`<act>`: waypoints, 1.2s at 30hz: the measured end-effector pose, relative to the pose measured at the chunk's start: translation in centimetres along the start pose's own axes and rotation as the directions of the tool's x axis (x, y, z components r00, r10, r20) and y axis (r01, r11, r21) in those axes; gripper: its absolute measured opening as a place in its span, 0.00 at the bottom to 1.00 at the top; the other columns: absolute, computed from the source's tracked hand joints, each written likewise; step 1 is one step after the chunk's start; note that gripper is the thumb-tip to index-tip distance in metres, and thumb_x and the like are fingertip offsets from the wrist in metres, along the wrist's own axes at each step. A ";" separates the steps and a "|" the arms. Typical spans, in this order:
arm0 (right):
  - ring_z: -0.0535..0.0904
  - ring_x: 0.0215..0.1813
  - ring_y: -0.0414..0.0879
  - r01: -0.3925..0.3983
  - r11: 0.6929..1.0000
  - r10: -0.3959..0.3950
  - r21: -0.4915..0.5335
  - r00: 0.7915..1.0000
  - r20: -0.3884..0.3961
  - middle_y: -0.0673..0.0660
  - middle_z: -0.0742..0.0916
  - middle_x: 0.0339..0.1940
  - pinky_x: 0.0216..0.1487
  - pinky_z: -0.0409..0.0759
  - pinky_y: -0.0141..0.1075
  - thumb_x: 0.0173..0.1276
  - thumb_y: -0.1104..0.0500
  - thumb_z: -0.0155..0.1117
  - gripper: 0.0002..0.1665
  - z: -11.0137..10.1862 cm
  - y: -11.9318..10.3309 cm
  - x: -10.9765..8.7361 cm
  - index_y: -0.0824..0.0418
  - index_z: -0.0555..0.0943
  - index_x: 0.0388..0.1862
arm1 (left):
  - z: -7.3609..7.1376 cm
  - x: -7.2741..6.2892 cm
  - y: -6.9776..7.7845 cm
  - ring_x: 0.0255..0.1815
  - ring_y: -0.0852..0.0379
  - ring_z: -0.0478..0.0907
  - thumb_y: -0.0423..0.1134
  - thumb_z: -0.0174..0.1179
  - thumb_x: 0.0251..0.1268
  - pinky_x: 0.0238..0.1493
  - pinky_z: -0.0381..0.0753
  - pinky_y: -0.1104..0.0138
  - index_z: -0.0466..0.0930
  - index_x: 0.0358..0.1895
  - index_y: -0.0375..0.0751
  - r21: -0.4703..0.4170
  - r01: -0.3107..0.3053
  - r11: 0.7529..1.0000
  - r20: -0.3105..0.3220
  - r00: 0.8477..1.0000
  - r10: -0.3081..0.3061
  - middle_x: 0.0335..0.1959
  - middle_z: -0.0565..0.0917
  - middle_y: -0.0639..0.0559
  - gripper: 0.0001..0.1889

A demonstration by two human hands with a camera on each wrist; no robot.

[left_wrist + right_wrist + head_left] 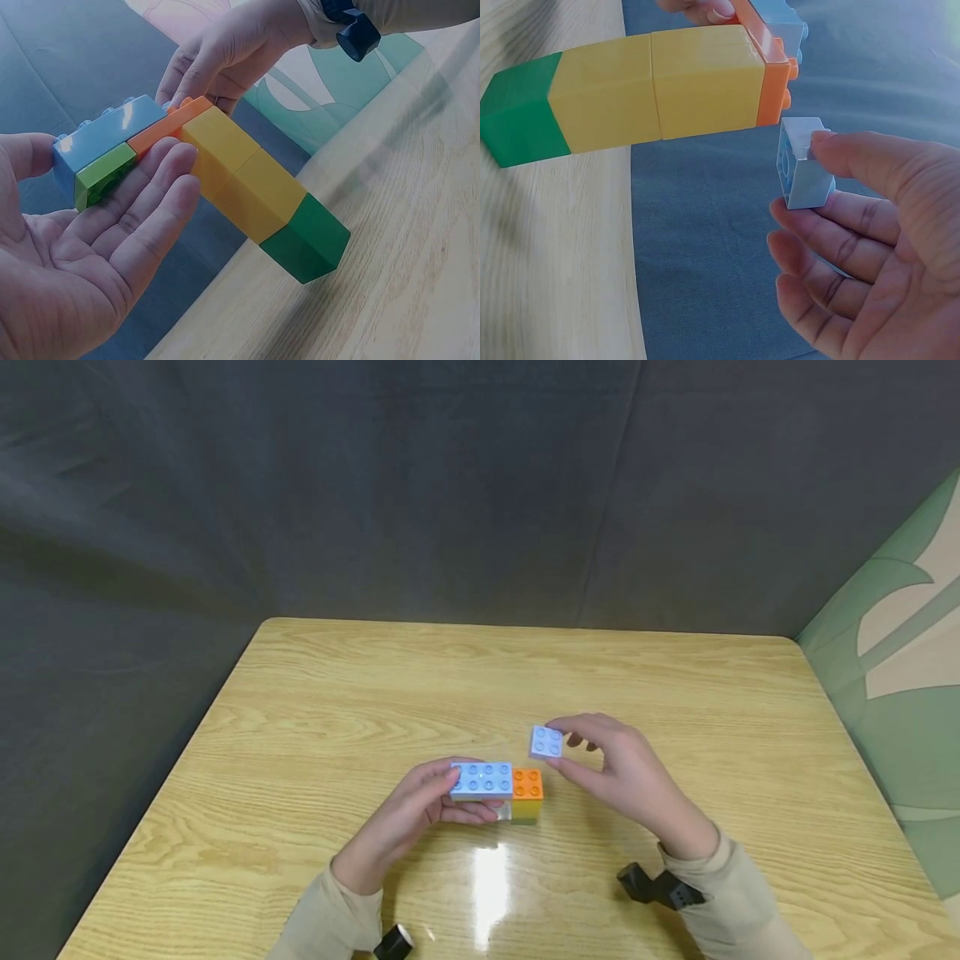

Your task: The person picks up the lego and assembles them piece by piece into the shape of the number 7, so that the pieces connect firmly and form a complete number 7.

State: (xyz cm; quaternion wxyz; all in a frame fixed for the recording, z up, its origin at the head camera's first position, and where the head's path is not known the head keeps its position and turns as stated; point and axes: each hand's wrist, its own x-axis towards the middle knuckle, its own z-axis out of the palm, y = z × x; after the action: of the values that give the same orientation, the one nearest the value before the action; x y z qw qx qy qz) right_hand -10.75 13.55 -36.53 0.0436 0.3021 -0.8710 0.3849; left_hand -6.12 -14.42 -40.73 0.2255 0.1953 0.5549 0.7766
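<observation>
My left hand (420, 797) grips a joined build of toy building bricks, thumb on the blue eight-stud brick (482, 788) and fingers underneath. In the left wrist view, a light green brick (103, 178) sits under that blue brick's near end. An orange brick (169, 124) also runs under it and sticks out past it. Below the orange one, two yellow bricks (241, 171) and a dark green brick (306, 238) form a column. Between thumb and fingertips, my right hand (617, 770) pinches a small light blue four-stud brick (804, 165), apart from the build and close to its orange end.
A wood-grain table (360, 693) lies under both hands, its far edge against a dark cloth (450, 493). Green and pink patterned fabric (900, 693) borders the right side. Each wrist carries a black device (660, 887) over a beige sleeve.
</observation>
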 end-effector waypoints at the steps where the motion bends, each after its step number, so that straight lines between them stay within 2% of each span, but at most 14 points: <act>1: 0.79 0.42 0.41 0.001 1.000 -0.001 0.001 1.000 0.001 0.48 0.86 0.50 0.39 0.79 0.39 0.61 0.58 0.73 0.21 0.0 0.0 0.0 0.54 0.82 0.54 | 0.0 0.0 0.0 0.45 0.48 0.85 0.42 0.36 0.81 0.50 0.77 0.44 0.63 0.65 0.19 -0.001 0.000 1.000 -0.001 1.000 0.000 0.49 0.80 0.25 0.26; 14: 0.79 0.41 0.41 0.032 0.999 -0.032 0.006 0.999 -0.003 0.46 0.86 0.46 0.38 0.80 0.38 0.61 0.59 0.73 0.21 -0.1 -0.2 -0.4 0.54 0.83 0.54 | 0.0 0.0 -0.1 0.45 0.47 0.85 0.42 0.37 0.81 0.51 0.75 0.41 0.63 0.65 0.19 -0.014 -0.001 1.000 -0.003 1.000 0.001 0.50 0.80 0.25 0.26; 20: 0.79 0.40 0.41 0.058 0.998 -0.058 0.032 0.998 0.014 0.47 0.86 0.48 0.37 0.81 0.39 0.60 0.60 0.73 0.20 -0.1 -0.5 -0.5 0.54 0.83 0.52 | -0.1 0.0 -0.1 0.45 0.48 0.85 0.42 0.38 0.81 0.51 0.74 0.41 0.63 0.64 0.18 -0.015 0.007 1.000 -0.009 1.000 -0.008 0.49 0.80 0.27 0.26; 24: 0.79 0.40 0.41 0.077 0.996 -0.079 0.047 0.996 0.036 0.46 0.86 0.48 0.38 0.80 0.36 0.60 0.59 0.73 0.20 -0.1 -0.8 -0.6 0.53 0.83 0.52 | -0.1 0.0 -0.1 0.45 0.48 0.85 0.42 0.38 0.81 0.52 0.77 0.45 0.64 0.64 0.18 -0.007 0.014 1.000 -0.014 1.000 -0.014 0.49 0.81 0.28 0.26; 28: 0.79 0.41 0.42 0.096 0.993 -0.100 0.071 0.993 0.062 0.45 0.86 0.48 0.39 0.81 0.38 0.61 0.59 0.73 0.20 0.0 -1.0 -0.7 0.52 0.83 0.53 | -0.1 0.0 -0.1 0.45 0.48 0.85 0.43 0.37 0.81 0.51 0.80 0.50 0.64 0.64 0.19 -0.006 0.008 1.000 -0.006 1.000 -0.008 0.49 0.81 0.27 0.26; 31: 0.80 0.41 0.43 0.104 0.991 -0.110 0.082 0.991 0.078 0.44 0.86 0.47 0.40 0.81 0.41 0.60 0.60 0.73 0.21 0.1 -1.1 -0.7 0.52 0.83 0.54 | -0.1 0.0 -0.1 0.45 0.48 0.85 0.43 0.37 0.81 0.51 0.79 0.47 0.64 0.64 0.19 -0.006 -0.006 1.000 0.005 1.000 0.006 0.49 0.80 0.25 0.26; 36: 0.79 0.42 0.41 0.106 0.992 -0.113 0.073 0.989 0.095 0.44 0.86 0.46 0.41 0.81 0.39 0.58 0.59 0.75 0.22 0.3 -1.3 -0.7 0.52 0.83 0.53 | -0.1 0.1 -0.2 0.45 0.47 0.85 0.42 0.36 0.81 0.50 0.75 0.39 0.64 0.64 0.20 -0.001 -0.019 1.000 0.012 1.000 0.019 0.49 0.78 0.22 0.25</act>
State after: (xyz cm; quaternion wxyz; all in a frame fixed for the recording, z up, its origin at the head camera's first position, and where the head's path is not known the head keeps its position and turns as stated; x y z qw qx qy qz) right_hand -9.42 13.02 -36.14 0.0112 0.3695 -0.8407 0.3958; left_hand -6.22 -14.44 -40.96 0.2216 0.2049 0.5514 0.7778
